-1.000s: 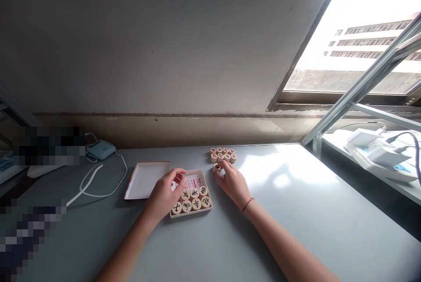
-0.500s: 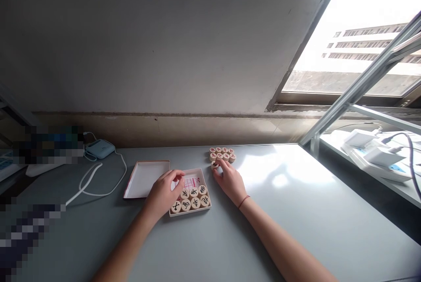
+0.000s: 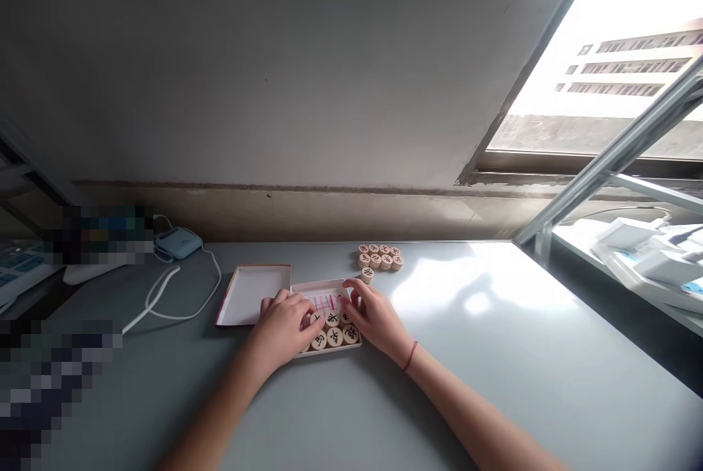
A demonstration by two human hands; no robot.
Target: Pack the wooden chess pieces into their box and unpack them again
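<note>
A shallow white box (image 3: 329, 351) holds round wooden Chinese chess pieces (image 3: 335, 337) with black characters. My left hand (image 3: 283, 328) lies over its left side, fingers closed around a piece there; thumb and fingertips partly cover it. At the box's right edge is my right hand (image 3: 376, 317), thumb and forefinger curved apart, with no piece visible between them. Just beyond that hand a single chess piece (image 3: 367, 275) with a black character stands on the table. Behind it several pieces with red characters (image 3: 380, 258) are grouped in two rows.
The white-lined box lid (image 3: 255, 291) lies open side up, left of the box. A white cable (image 3: 206, 302) loops from a light blue device (image 3: 179, 242) at the left. A metal frame (image 3: 598, 160) and white plugs (image 3: 631, 244) are on the right, below a window.
My right hand has left the single piece beside the red group and moved back to the box's right edge. My left hand has lowered onto the pieces in the box. The view has shifted slightly.
</note>
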